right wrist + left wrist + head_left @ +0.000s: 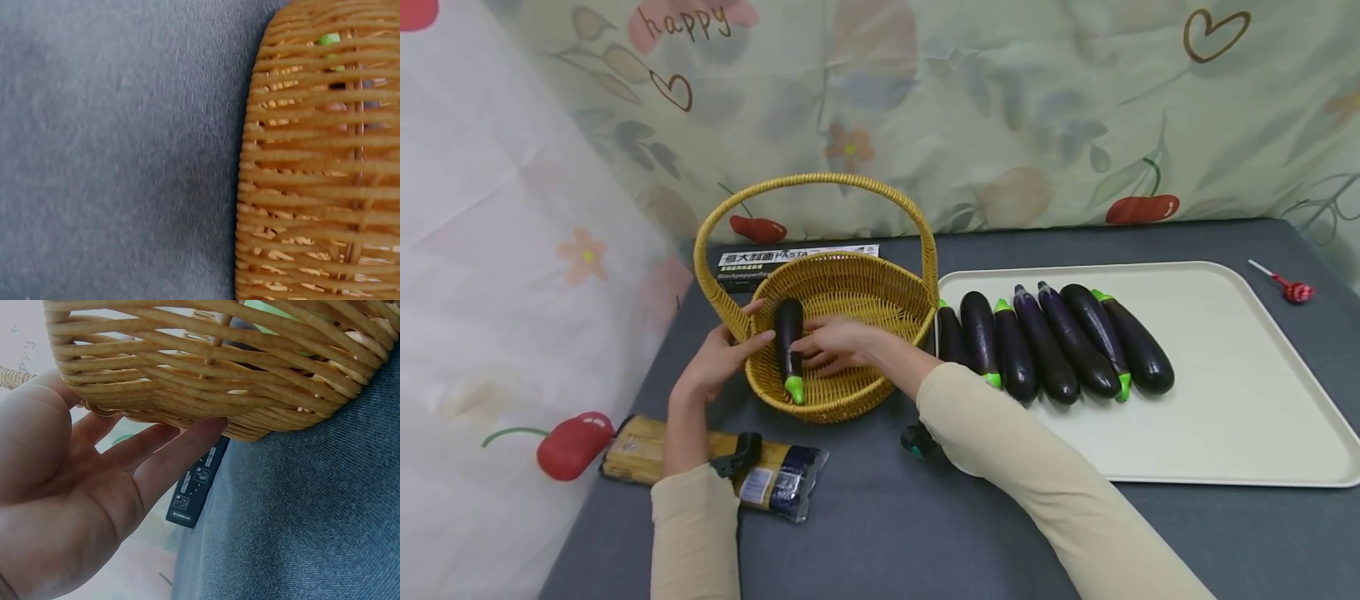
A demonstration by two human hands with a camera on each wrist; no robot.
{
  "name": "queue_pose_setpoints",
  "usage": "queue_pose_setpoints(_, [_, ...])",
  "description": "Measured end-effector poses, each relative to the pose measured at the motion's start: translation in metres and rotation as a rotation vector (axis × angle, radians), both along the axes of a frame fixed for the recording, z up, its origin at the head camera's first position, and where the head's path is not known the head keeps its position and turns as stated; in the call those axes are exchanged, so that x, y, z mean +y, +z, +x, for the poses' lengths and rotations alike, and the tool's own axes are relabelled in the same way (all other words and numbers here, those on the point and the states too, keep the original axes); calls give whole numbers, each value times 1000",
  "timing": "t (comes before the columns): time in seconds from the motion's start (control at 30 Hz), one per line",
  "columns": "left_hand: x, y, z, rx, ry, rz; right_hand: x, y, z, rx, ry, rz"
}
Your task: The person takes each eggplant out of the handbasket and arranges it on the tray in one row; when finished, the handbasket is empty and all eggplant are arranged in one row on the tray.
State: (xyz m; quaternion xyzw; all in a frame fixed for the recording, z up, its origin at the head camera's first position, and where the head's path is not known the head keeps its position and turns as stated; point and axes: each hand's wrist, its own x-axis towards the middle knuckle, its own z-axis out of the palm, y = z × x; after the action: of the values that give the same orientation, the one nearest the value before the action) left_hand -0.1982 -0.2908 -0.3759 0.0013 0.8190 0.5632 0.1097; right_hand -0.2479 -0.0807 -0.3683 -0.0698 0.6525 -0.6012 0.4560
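A wicker basket (pixel 850 408) with a tall arched handle stands on the table, left of the middle. My left hand (pixel 718 360) holds its left side, thumb at the rim; in the left wrist view, the fingers of the left hand (pixel 94 469) lie against the basket's underside (pixel 187 381). Inside the basket, a dark eggplant (pixel 788 337) with a green cap lies along the left wall. My right hand (pixel 838 343) reaches into the basket, its relaxed fingers touching the eggplant's right side. The basket's weave (pixel 312 187) mostly hides that hand in the right wrist view.
A white tray (pixel 1247 375) on the right bears several eggplants (pixel 1060 342) in a row. A spaghetti packet (pixel 640 450) lies under the left forearm. A pasta box (pixel 741 271) sits behind the basket. A lollipop (pixel 1296 290) lies at the far right. A dark object (pixel 917 440) lies by the right sleeve.
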Motion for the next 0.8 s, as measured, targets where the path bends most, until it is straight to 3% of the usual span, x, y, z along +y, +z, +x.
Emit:
queue_pose_setpoints(0.5, [-3, -4, 1, 9, -14, 19, -21, -3, 7, -73, -38, -16])
queue_pose_setpoints(0.8, [-1, -1, 1, 4, -6, 2, -30, -3, 13, -54, -136, 41])
